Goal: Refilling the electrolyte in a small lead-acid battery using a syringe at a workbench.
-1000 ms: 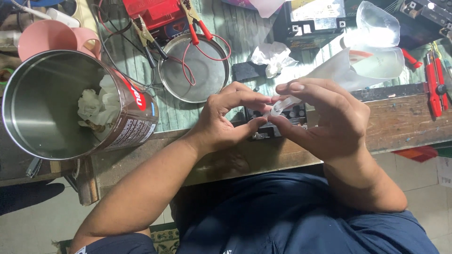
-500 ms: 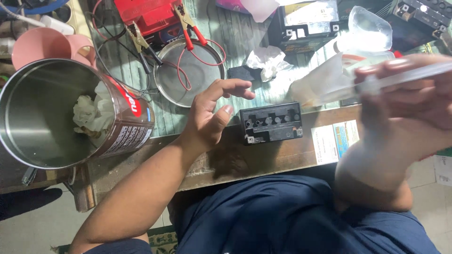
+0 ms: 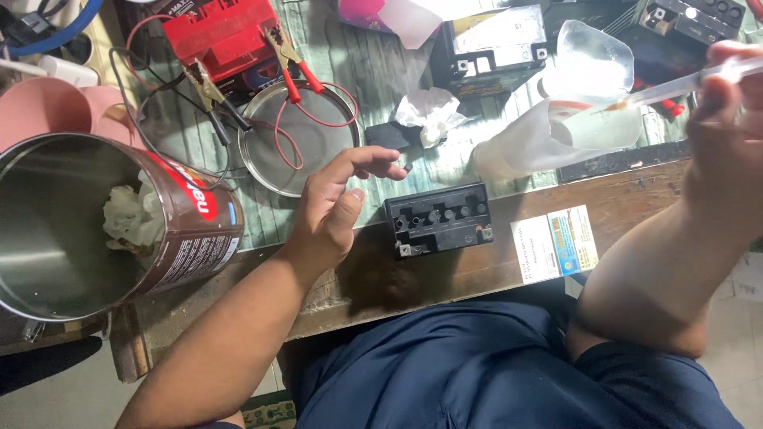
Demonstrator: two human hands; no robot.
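**Syringe raised over the cut bottle, small battery left on the bench edge**

The small black battery [image 3: 439, 219] sat at the front edge of the wooden bench [image 3: 636, 199], its row of open filler holes facing up. Everything else is placed from it.

Just to its left, the left hand [image 3: 338, 205] hovered with fingers spread and loosely curled, holding nothing; the fingertips reached toward a black scrap above the battery, apart from the casing.

Up and to the right of the battery, the right hand [image 3: 727, 127] was pressed around the barrel of a clear syringe [image 3: 675, 86], whose tip pointed into a cut-open translucent plastic bottle [image 3: 572, 119] lying on its side.

Directly above the battery lay a crumpled white tissue [image 3: 431, 111]. Above and to the left stood a round metal dish [image 3: 298, 139] with red and black clip leads draped across it. Far left was a large tin can [image 3: 95, 230] holding wadded tissue. Just right of the battery lay a printed card [image 3: 555, 242].
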